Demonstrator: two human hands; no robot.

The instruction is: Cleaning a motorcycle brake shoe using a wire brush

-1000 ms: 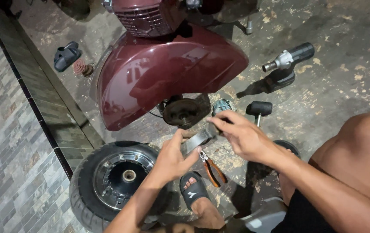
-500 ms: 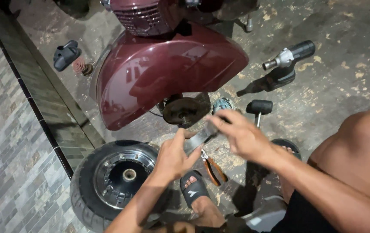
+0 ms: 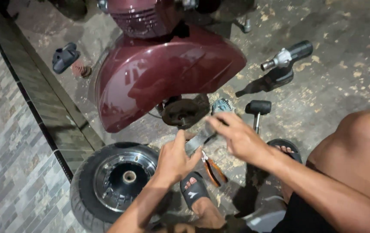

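Head: both hands [image 3: 174,157] grip flat metal strip [image 3: 199,139]

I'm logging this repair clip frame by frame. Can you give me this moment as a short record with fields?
Setting: concrete floor, tiled strip at left
Left hand: grips the lower end of a flat metal piece
Right hand: blurred, on the piece's upper end
Below hands: pliers on the floor
Ahead: maroon fender over a bare hub
Left: wheel lying flat
Right: mallet, power tool
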